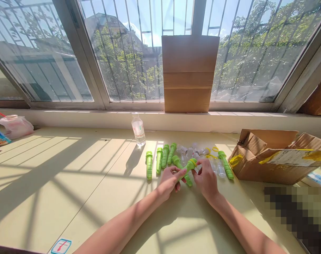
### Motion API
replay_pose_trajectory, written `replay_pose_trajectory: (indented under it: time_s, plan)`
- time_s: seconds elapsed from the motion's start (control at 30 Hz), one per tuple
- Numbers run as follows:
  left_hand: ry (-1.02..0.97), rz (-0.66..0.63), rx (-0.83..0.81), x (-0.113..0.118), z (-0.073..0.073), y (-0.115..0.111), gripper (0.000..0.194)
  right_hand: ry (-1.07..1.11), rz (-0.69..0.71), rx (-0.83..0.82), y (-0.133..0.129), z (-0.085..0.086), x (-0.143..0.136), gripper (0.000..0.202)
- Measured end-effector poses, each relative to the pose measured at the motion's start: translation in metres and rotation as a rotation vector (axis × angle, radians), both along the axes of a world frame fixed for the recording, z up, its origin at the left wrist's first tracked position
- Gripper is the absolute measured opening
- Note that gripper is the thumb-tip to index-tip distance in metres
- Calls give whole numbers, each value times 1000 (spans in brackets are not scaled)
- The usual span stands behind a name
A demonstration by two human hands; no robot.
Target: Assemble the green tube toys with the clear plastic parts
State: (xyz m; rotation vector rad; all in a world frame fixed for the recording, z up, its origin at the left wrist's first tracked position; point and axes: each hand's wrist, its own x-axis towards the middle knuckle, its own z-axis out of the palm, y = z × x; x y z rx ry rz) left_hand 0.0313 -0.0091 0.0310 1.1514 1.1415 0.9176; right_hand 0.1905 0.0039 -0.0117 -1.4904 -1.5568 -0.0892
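Note:
My left hand [167, 180] is closed around a green plastic tube with a ribbed, wider head [190, 165], tilted up to the right. At the tube's head, my right hand [208, 180] has its fingers pinched together; they touch the rim, where a yellow edge shows. Another green tube [188, 181] lies just beneath, partly hidden by the held one. Several similar green tubes [159, 161] lie side by side to the left, and one more green tube [226, 165] rests right of my right hand. Clear plastic cylinders [220, 168] lie behind that hand.
Clear small parts [190, 151] and yellow rings [215, 149] are heaped behind the tubes. An upright water bottle [138, 131] stands back left. An open cardboard box [279, 165] sits at right. A cardboard sheet [190, 74] leans on the window; a pink bag [16, 126] is far left.

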Motion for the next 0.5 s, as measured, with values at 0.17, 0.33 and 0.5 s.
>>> replay_pose_trajectory:
  time_s: [0.17,0.33,0.5]
  plan:
    - [-33,-41,-32,-1,1,0,39,-8,13,-6,0,1,1,8]
    - [-26,-92,-52,-3,2,1,40,-14,7,10,-1,1,-1,9]
    - [-52,-153,-40,-6,-1,5,45,-13,13,25,0,-1,0,9]
